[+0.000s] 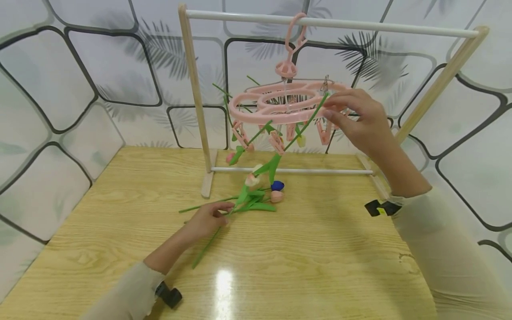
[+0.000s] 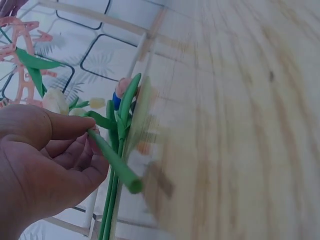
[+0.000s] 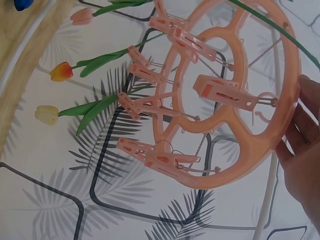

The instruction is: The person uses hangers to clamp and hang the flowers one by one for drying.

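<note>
My left hand point(image 1: 208, 220) pinches the green stem point(image 2: 117, 162) of an artificial tulip between thumb and fingers, low over the table. The stem's cut end points toward the left wrist camera. Beside that hand lie more tulips, one with a blue head point(image 1: 277, 186) and one with a pink head point(image 1: 276, 196). My right hand point(image 1: 360, 115) holds the right side of the pink round clip hanger point(image 1: 256, 116) by its rim, fingertips behind it. From its clips point(image 3: 227, 95) tulips hang head down, among them a yellow one point(image 3: 46, 115) and an orange-red one point(image 3: 61, 71).
The hanger hooks over the white top bar point(image 1: 240, 18) of a rack with wooden legs point(image 1: 194, 89). A lower white bar point(image 1: 320, 171) crosses close above the wooden table point(image 1: 320, 249). Patterned wall panels point(image 1: 120, 66) stand behind and at both sides.
</note>
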`<state>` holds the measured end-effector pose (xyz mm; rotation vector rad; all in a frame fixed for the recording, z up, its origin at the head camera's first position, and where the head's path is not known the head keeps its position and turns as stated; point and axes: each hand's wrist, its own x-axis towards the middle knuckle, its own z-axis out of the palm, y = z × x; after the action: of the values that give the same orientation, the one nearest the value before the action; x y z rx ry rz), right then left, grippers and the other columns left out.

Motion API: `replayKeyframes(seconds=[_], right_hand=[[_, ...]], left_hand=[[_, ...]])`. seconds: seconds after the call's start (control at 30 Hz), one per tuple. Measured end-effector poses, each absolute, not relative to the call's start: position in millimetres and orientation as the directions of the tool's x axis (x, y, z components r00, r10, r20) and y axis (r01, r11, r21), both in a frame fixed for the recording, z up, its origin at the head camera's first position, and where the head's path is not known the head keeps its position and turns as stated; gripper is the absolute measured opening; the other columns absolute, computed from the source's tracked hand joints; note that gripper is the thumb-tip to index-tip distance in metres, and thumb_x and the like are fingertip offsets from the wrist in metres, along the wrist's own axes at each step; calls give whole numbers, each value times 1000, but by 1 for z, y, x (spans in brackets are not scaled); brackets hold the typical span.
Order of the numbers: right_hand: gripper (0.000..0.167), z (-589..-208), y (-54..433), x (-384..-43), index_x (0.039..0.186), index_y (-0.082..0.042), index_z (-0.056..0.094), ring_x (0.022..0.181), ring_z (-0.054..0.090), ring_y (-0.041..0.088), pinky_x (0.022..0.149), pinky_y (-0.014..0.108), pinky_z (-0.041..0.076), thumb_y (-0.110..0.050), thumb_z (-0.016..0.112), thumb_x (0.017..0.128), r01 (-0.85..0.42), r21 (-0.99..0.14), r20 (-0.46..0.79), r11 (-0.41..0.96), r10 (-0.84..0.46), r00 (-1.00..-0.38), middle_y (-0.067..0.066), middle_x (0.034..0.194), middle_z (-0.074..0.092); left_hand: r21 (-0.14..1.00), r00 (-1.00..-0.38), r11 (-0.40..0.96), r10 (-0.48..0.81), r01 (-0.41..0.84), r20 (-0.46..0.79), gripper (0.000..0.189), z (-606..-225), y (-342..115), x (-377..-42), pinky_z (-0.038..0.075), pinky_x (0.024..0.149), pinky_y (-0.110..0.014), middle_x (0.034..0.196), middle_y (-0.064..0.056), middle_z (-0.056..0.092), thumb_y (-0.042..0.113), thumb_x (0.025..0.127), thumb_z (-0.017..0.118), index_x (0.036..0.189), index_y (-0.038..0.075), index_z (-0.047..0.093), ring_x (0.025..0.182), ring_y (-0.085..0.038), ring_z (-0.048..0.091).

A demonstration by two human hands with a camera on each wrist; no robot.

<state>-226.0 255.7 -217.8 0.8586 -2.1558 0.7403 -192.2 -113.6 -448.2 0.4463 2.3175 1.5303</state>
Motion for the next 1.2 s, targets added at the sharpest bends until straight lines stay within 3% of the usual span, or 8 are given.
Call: replayKeyframes(seconds=[0.2,0.43,0.77,0.9,1.03,1.2], right_hand=[[24,-218,253,-226,110,-2,76,116,56,6,86,16,42,3,75,87,-744,-253,766,618,-342,-544,11,116,72],[22,-218,251,-224,110,-1,76,124,57,20,90,17,42,1,74,89,-731,-279,756,622,-327,-567,9,117,72],[22,-218,251,-222,112,-1,75,121,56,8,86,17,41,0,74,90,-731,-278,761,623,-321,-563,9,119,72],[22,-217,251,-221,112,-1,75,119,55,6,84,16,41,0,73,90,-724,-289,759,626,-312,-572,8,120,71],[21,-216,251,-222,111,-1,76,125,55,11,86,17,41,1,73,90,-725,-281,765,629,-310,-565,10,123,70],[20,-215,254,-223,110,3,74,127,55,17,98,18,42,3,72,90,-745,-228,792,627,-326,-517,18,122,69]], left_hand=[[947,-880,314,465,68,-91,47,-450,-102,-196,54,84,-34,140,-17,57,1,98,59,145,7,54,101,-21,60],[967,-862,242,504,79,-56,48,-450,-85,-199,50,77,-30,141,-15,54,2,99,59,146,11,53,95,-21,56],[979,-813,178,582,101,-22,47,-445,-60,-198,51,82,-31,140,-22,55,2,98,59,144,8,55,99,-20,57],[980,-803,172,596,101,-22,48,-441,-53,-197,50,82,-31,140,-18,56,2,98,59,145,11,55,98,-19,57],[982,-794,160,608,103,-16,47,-438,-47,-196,51,81,-31,140,-18,55,1,99,58,145,10,55,98,-18,56],[981,-767,152,642,118,-7,47,-435,-38,-194,50,79,-29,139,-18,55,1,98,58,145,8,55,95,-17,57]])
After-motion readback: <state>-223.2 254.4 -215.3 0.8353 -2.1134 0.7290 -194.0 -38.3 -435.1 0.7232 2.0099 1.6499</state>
